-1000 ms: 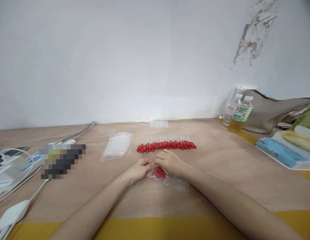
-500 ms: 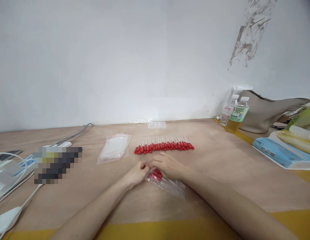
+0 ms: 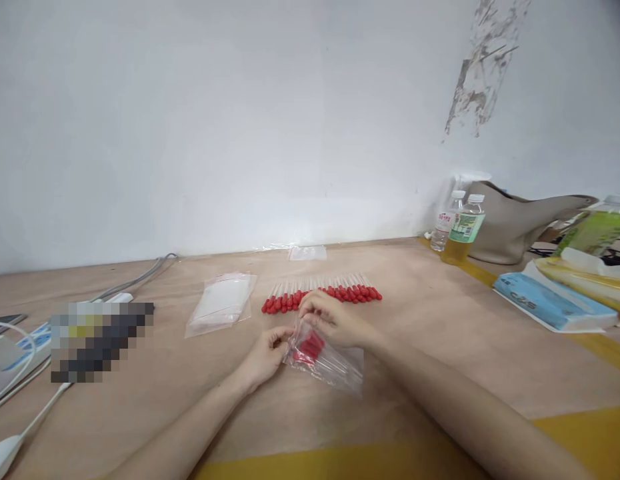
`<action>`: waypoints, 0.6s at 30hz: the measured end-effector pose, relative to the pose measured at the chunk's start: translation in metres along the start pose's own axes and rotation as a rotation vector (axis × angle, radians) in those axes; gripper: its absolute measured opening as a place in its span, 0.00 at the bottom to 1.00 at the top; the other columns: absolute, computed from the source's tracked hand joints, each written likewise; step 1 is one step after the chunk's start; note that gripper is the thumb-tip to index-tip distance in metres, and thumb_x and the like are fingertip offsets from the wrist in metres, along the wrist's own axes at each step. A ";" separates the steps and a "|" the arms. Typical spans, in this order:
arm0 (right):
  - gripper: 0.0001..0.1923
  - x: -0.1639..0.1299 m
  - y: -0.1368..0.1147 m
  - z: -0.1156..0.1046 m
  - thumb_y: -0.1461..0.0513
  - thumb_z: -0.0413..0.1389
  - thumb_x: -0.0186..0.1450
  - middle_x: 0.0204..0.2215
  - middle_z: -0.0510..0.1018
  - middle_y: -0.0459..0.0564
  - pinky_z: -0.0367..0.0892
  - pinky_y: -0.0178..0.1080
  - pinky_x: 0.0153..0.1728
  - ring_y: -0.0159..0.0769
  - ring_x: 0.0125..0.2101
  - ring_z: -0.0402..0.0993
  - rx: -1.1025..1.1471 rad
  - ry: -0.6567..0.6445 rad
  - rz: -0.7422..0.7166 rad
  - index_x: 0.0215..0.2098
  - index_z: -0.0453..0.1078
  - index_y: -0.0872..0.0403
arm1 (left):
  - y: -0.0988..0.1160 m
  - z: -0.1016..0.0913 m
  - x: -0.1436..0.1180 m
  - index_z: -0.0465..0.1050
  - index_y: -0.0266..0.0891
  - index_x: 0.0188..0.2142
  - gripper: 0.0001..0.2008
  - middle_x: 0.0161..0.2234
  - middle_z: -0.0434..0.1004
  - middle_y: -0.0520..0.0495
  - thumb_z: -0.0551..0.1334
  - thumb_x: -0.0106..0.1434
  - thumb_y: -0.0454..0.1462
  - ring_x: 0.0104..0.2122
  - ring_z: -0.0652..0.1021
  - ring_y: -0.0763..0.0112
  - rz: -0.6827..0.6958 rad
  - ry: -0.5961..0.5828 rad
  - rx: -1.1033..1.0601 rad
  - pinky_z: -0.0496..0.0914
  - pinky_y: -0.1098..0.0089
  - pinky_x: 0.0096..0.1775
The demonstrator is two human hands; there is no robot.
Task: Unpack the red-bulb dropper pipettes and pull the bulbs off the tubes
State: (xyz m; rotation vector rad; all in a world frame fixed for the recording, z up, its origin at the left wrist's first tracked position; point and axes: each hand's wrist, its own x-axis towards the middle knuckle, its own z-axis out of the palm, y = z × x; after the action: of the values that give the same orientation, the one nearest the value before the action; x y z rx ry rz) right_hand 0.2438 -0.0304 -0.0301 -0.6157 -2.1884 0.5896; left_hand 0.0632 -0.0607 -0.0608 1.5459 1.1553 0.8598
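A clear plastic bag (image 3: 335,370) lies between my hands, with several red-tipped clear sticks (image 3: 310,347) inside, their red ends toward the bag's left edge. My left hand (image 3: 266,357) pinches the left edge of this bag. From above, my right hand (image 3: 335,320) has its thumb and fingers closed on the upper corner of the same edge. Just beyond the hands, a long row of red-tipped sticks (image 3: 345,293) is laid out, red ends toward me. My right fingers hide a few of those tips.
Left of the row lies a stack of flat clear bags (image 3: 221,301); a small clear packet (image 3: 309,253) is near the wall. At right stand two bottles (image 3: 463,230), a grey-brown vessel (image 3: 505,227) and a blue tissue pack (image 3: 550,303). Cables and a power strip (image 3: 27,347) are at left.
My right hand has lifted slightly and its fingers have shifted up along the bag's edge. More of the red tips inside the bag now show. The camera view has shifted a little.
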 end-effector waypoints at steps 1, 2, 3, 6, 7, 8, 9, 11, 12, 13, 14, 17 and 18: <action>0.04 -0.002 0.005 -0.006 0.66 0.47 0.60 0.30 0.68 0.47 0.61 0.33 0.31 0.29 0.31 0.64 -0.016 0.022 0.093 0.30 0.63 0.55 | 0.001 0.000 0.000 0.72 0.34 0.36 0.14 0.29 0.76 0.48 0.58 0.52 0.40 0.27 0.73 0.70 -0.014 -0.018 0.008 0.66 0.71 0.31; 0.04 -0.006 0.009 -0.011 0.65 0.49 0.59 0.27 0.69 0.46 0.60 0.32 0.29 0.28 0.27 0.64 -0.038 0.017 0.193 0.29 0.64 0.56 | 0.002 0.001 -0.001 0.72 0.34 0.38 0.15 0.31 0.76 0.47 0.56 0.53 0.39 0.29 0.74 0.69 -0.028 -0.030 0.012 0.67 0.70 0.32; 0.04 -0.012 0.014 -0.017 0.63 0.50 0.58 0.24 0.68 0.45 0.59 0.31 0.26 0.28 0.25 0.63 -0.056 -0.013 0.285 0.28 0.64 0.56 | 0.002 0.001 0.000 0.72 0.34 0.39 0.16 0.32 0.77 0.47 0.55 0.53 0.39 0.30 0.74 0.67 -0.030 -0.039 0.023 0.67 0.69 0.34; 0.11 -0.033 0.022 -0.028 0.56 0.57 0.53 0.22 0.69 0.44 0.57 0.30 0.22 0.27 0.22 0.63 -0.088 -0.176 0.416 0.29 0.67 0.57 | -0.001 0.000 0.001 0.73 0.35 0.40 0.16 0.35 0.76 0.47 0.52 0.55 0.38 0.35 0.74 0.65 0.035 -0.027 0.122 0.66 0.68 0.39; 0.16 -0.041 0.022 -0.029 0.54 0.59 0.50 0.24 0.70 0.45 0.57 0.30 0.22 0.28 0.23 0.64 -0.105 -0.210 0.419 0.32 0.67 0.56 | -0.004 -0.001 0.001 0.73 0.35 0.40 0.16 0.35 0.76 0.47 0.51 0.56 0.37 0.36 0.74 0.65 0.076 -0.011 0.173 0.66 0.68 0.40; 0.21 -0.047 0.021 -0.029 0.52 0.61 0.46 0.26 0.71 0.45 0.58 0.31 0.24 0.30 0.25 0.64 -0.128 -0.229 0.407 0.34 0.67 0.55 | -0.006 -0.002 0.001 0.73 0.36 0.40 0.16 0.35 0.76 0.47 0.51 0.57 0.37 0.37 0.73 0.65 0.118 0.014 0.231 0.65 0.68 0.41; 0.26 -0.052 0.018 -0.029 0.51 0.62 0.43 0.29 0.71 0.46 0.59 0.32 0.25 0.31 0.27 0.65 -0.158 -0.233 0.386 0.37 0.67 0.55 | -0.008 -0.003 0.001 0.73 0.37 0.40 0.16 0.35 0.75 0.47 0.50 0.58 0.38 0.37 0.73 0.65 0.154 0.042 0.295 0.65 0.67 0.41; 0.30 -0.058 0.014 -0.025 0.51 0.64 0.40 0.33 0.70 0.47 0.60 0.34 0.29 0.34 0.32 0.65 -0.220 -0.228 0.338 0.39 0.67 0.54 | -0.010 -0.005 0.000 0.74 0.38 0.38 0.15 0.33 0.73 0.46 0.50 0.59 0.39 0.36 0.72 0.65 0.213 0.105 0.436 0.65 0.67 0.40; 0.29 -0.060 0.012 -0.023 0.51 0.64 0.40 0.34 0.70 0.48 0.61 0.35 0.31 0.35 0.33 0.65 -0.247 -0.221 0.321 0.38 0.67 0.54 | -0.011 -0.006 -0.001 0.75 0.38 0.36 0.14 0.32 0.71 0.46 0.51 0.59 0.39 0.35 0.71 0.65 0.240 0.130 0.507 0.64 0.67 0.39; 0.27 -0.060 0.011 -0.022 0.51 0.63 0.42 0.34 0.69 0.48 0.61 0.35 0.32 0.35 0.33 0.65 -0.269 -0.213 0.314 0.38 0.67 0.54 | -0.010 -0.007 -0.002 0.75 0.39 0.33 0.14 0.31 0.68 0.46 0.52 0.59 0.39 0.34 0.70 0.66 0.267 0.141 0.567 0.64 0.68 0.37; 0.24 -0.061 0.011 -0.020 0.52 0.62 0.45 0.34 0.69 0.48 0.61 0.35 0.32 0.35 0.33 0.65 -0.284 -0.201 0.312 0.38 0.67 0.54 | -0.009 -0.008 -0.003 0.75 0.39 0.31 0.13 0.30 0.67 0.46 0.53 0.58 0.39 0.33 0.69 0.66 0.292 0.135 0.609 0.64 0.69 0.36; 0.16 -0.062 0.015 -0.019 0.57 0.57 0.53 0.33 0.68 0.49 0.60 0.34 0.33 0.33 0.32 0.65 -0.296 -0.173 0.285 0.38 0.68 0.54 | -0.005 -0.009 -0.005 0.75 0.40 0.31 0.12 0.30 0.65 0.47 0.54 0.59 0.39 0.33 0.69 0.68 0.337 0.066 0.612 0.64 0.70 0.35; 0.14 -0.063 0.017 -0.019 0.58 0.56 0.55 0.33 0.68 0.49 0.60 0.34 0.32 0.32 0.32 0.65 -0.300 -0.166 0.271 0.39 0.68 0.54 | -0.004 -0.009 -0.004 0.75 0.41 0.32 0.12 0.31 0.66 0.47 0.53 0.59 0.39 0.34 0.69 0.68 0.342 0.045 0.577 0.64 0.70 0.36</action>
State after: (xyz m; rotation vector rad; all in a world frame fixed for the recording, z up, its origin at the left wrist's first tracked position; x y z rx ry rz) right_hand 0.2987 -0.0509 -0.0633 -1.0682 -2.3895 0.4657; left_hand 0.0523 -0.0618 -0.0618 2.2549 1.2587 0.8217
